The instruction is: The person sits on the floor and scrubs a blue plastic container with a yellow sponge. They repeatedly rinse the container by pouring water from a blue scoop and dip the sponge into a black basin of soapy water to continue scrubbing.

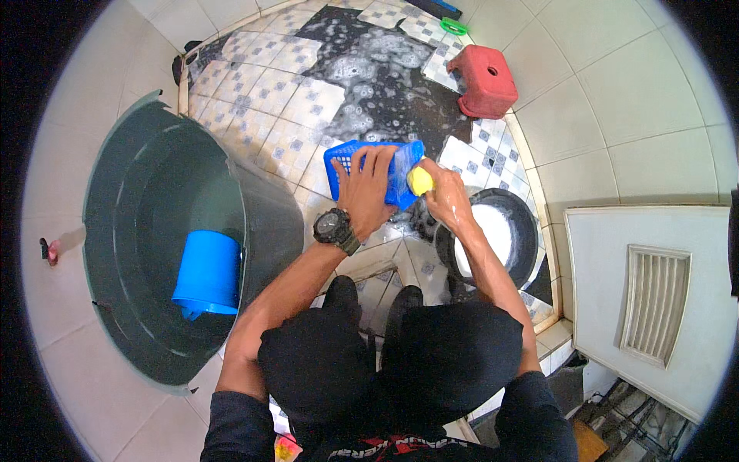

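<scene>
My left hand [368,187], with a dark watch on its wrist, grips a blue plastic basket [407,173] with perforated sides. The basket lies tilted above the tiled floor in front of my feet, with suds smeared on its right end. A yellow scrubber [421,181], a sponge or a brush, is in my right hand [447,193] and pressed against that soapy end. My fingers hide part of it, so its exact kind cannot be told. Beneath my right forearm stands a black basin [522,231] holding white suds.
A large dark green tub [271,213] with a chipped rim stands on the left, holding water and a blue dipper [208,271]. Foam covers the dark floor patch [398,110] ahead. A red stool [491,81], a green brush [454,26] and a white vented door [594,277] are on the right.
</scene>
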Tool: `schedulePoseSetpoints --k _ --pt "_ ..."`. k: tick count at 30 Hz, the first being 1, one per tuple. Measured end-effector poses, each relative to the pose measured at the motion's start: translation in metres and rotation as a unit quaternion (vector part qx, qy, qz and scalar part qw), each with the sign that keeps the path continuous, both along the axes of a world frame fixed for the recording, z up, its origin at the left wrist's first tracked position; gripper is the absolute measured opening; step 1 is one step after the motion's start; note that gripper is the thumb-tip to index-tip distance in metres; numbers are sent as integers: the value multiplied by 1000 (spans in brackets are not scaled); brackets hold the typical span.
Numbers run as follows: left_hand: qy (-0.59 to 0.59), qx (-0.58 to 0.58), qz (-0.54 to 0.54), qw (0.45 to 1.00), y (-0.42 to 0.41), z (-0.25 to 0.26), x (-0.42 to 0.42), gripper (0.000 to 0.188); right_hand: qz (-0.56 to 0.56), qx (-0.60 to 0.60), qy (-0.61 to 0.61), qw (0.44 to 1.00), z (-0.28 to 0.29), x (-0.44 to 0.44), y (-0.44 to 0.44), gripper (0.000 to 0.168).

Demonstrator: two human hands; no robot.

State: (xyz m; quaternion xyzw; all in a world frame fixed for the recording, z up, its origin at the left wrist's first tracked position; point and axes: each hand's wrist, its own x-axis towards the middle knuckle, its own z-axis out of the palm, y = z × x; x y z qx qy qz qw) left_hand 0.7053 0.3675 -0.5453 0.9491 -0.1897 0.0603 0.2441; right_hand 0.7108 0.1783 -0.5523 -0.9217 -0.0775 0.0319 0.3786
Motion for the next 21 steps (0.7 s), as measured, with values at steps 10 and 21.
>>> schedulePoseSetpoints --k 10,21 --pt "-45 24 -8 999 -1 4 2 96 43 61 -33 997 6 -15 10 46" --pt "-67 46 -6 997 3 -3 1 95 10 14 -20 1000 -3 -22 13 42"
